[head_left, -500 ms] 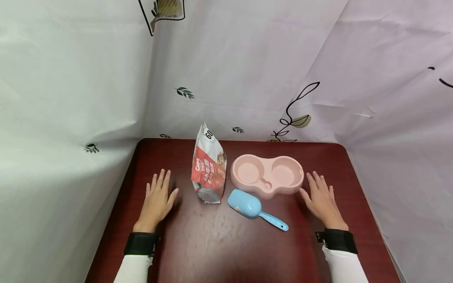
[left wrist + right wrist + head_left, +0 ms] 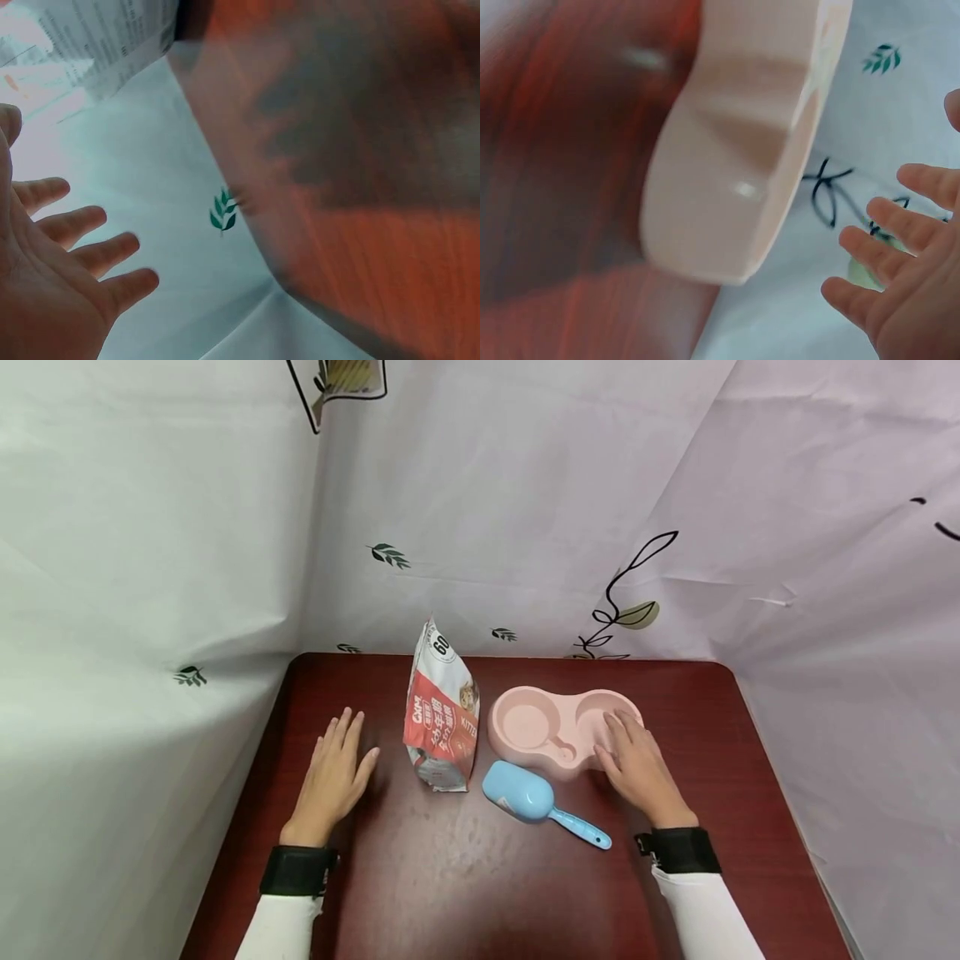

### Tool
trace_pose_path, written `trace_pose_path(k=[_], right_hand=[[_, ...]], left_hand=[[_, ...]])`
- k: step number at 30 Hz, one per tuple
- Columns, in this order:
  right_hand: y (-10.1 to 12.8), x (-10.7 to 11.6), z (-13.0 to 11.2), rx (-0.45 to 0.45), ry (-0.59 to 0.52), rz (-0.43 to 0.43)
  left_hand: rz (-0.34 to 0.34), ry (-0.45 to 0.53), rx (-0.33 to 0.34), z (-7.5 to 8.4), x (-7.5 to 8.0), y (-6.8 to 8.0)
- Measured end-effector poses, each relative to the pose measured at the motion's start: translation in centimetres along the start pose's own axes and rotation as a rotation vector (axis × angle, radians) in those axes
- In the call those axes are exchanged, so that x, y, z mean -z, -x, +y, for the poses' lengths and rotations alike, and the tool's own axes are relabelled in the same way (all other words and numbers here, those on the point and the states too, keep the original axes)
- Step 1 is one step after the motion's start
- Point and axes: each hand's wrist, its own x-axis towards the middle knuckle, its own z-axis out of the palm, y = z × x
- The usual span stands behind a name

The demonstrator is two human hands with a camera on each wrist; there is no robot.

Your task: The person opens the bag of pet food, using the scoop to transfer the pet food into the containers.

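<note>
Lying crosswise, long axis left-right, the pink double bowl [image 2: 558,727] sits under the flat-fingered right hand [image 2: 637,768]; left hand [image 2: 333,777] flat too.

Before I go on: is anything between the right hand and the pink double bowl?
Nothing visible. The right hand is over the near right edge of the pink double bowl, fingers straight above its right well. The blue scoop lies to the hand's left, apart from it.

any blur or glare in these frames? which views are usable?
Head view: sharp, soft glare on the table. Left wrist view: table and kitten food bag motion-blurred. Right wrist view: pink double bowl smeared, right hand soft at the edge.
</note>
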Motion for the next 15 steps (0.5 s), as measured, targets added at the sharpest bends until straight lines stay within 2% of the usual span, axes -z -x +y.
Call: trace_pose_path(k=[4, 9, 15], right_hand=[[-1.4, -0.3, -1.2, 0.053, -0.030, -0.001], [-3.1, -0.1, -2.8, 0.069, -0.059, -0.054], [-5.1, -0.1, -5.2, 0.088, -0.074, -0.104]], left_hand=[[0.043, 0.032, -0.008, 0.5, 0.8, -0.8], [0.094, 0.076, -0.031, 1.2, 1.6, -1.9], [0.094, 0.135, -0.043, 2.4, 2.5, -3.1]])
